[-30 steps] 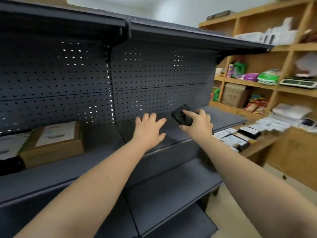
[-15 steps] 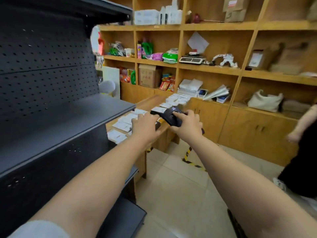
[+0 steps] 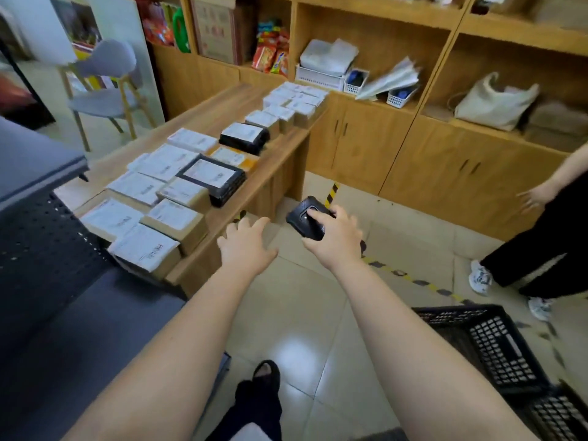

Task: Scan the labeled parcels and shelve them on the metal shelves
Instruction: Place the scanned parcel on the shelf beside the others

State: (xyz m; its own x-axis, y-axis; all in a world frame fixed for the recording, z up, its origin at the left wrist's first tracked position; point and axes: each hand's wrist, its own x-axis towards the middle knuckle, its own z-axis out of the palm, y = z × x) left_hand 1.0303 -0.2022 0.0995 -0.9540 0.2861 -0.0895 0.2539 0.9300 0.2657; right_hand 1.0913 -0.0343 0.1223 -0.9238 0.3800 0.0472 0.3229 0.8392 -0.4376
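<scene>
Since a second ago the view has swung from the dark metal shelves (image 3: pixel 38 173) to the wooden table (image 3: pixel 222 100), now ahead and left. Parcels (image 3: pixel 171 218) lie there in flat rows, tan cardboard boxes and black bags with white paper labels up, long sides running near to far. Nearer them, the left hand (image 3: pixel 246 246) hovers just right of the near boxes, fingers spread, holding nothing. Further right, the right hand (image 3: pixel 334 238) grips a black ribbed scanner (image 3: pixel 305 218), thumb on top.

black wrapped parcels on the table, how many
2: one black parcel mid-table beside the tan boxes, another black parcel nearer, lying atop the labelled boxes. Others may be hidden under the stacks.
</scene>
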